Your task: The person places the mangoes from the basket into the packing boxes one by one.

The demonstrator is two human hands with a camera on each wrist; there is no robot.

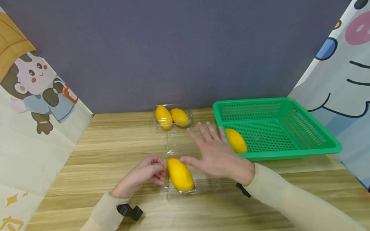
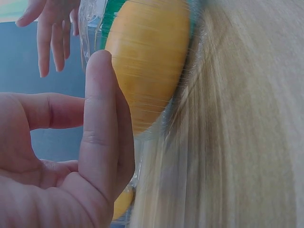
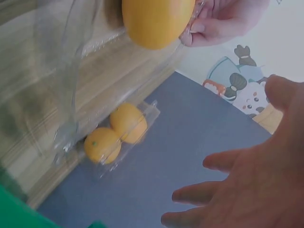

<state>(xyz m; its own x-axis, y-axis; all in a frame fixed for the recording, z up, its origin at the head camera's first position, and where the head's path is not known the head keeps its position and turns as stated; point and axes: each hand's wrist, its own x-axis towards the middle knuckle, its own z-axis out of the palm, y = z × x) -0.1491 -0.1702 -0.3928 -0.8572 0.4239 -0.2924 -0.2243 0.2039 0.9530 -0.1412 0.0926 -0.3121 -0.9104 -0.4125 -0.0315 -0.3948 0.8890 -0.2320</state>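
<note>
A yellow mango (image 1: 180,175) lies in the left part of an open clear plastic box (image 1: 206,185) on the table. At the box's left wall, my left hand (image 1: 144,176) has its fingers curled and appears to pinch the plastic edge beside the mango; the exact contact is partly hidden. My right hand (image 1: 216,154) hovers over the box with its fingers spread, holding nothing. Its thumb reaches near the mango's top end in the head view. In the right wrist view, the same mango (image 3: 156,23) sits close to the left hand's fingertips (image 3: 197,28).
A green basket (image 1: 312,152) stands at the right, with one mango (image 1: 236,141) against its left wall. Farther back, by the grey partition (image 1: 185,54), a second clear box (image 1: 189,110) holds two mangoes (image 1: 180,117). Printed panels flank the wooden table (image 1: 110,141).
</note>
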